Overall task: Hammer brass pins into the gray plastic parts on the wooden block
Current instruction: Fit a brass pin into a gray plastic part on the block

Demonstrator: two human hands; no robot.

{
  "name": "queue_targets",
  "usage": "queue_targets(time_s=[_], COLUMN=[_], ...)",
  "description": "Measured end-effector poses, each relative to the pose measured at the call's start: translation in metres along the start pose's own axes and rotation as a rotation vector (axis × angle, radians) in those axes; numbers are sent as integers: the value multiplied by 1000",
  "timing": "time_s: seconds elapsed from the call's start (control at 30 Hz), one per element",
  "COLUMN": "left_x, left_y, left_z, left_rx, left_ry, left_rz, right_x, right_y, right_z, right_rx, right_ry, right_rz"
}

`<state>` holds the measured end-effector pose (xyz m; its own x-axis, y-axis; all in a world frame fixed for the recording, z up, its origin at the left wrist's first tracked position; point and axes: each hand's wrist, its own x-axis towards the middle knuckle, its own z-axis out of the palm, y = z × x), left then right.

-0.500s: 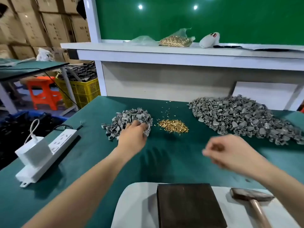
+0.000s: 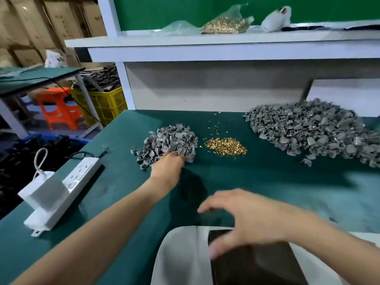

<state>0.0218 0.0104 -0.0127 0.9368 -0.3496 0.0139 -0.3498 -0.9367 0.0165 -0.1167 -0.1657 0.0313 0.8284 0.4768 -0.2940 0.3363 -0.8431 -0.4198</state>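
Observation:
My left hand [image 2: 167, 165] reaches into the near edge of a small pile of gray plastic parts [image 2: 170, 140], fingertips buried among them; whether it grips one is hidden. To its right lies a small heap of brass pins [image 2: 226, 146]. My right hand [image 2: 246, 217], blurred, hovers with fingers spread and nothing in them above the far edge of the dark wooden block [image 2: 257, 262], which rests on a white pad [image 2: 181, 256] at the table's near edge. A larger pile of gray parts [image 2: 312, 130] spreads at the right. The hammer is out of view.
A white power strip [image 2: 67, 188] with a plugged-in charger [image 2: 44, 192] lies at the table's left edge. A shelf above holds a bag of brass pins [image 2: 224, 23]. A yellow crate [image 2: 107, 101] and an orange stool [image 2: 59, 108] stand beyond the table's left.
My right hand has moved left and toward me, opening its fingers over the block. My left hand stays at the small gray pile. The view has dropped closer, losing the hammer.

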Motion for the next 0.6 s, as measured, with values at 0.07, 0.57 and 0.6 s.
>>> queue_targets(time_s=[0.07, 0.57, 0.6], left_x=[-14, -112, -109], left_y=[7, 20, 20], left_z=[-4, 7, 10], left_rx=[24, -265, -277], left_ry=[24, -257, -230], left_rz=[62, 257, 259], right_x=[-28, -185, -175], right_y=[-15, 155, 151], right_z=[33, 98, 96], right_rx=[-273, -73, -54], right_ry=[-84, 697, 771], right_rz=[-49, 957, 919])
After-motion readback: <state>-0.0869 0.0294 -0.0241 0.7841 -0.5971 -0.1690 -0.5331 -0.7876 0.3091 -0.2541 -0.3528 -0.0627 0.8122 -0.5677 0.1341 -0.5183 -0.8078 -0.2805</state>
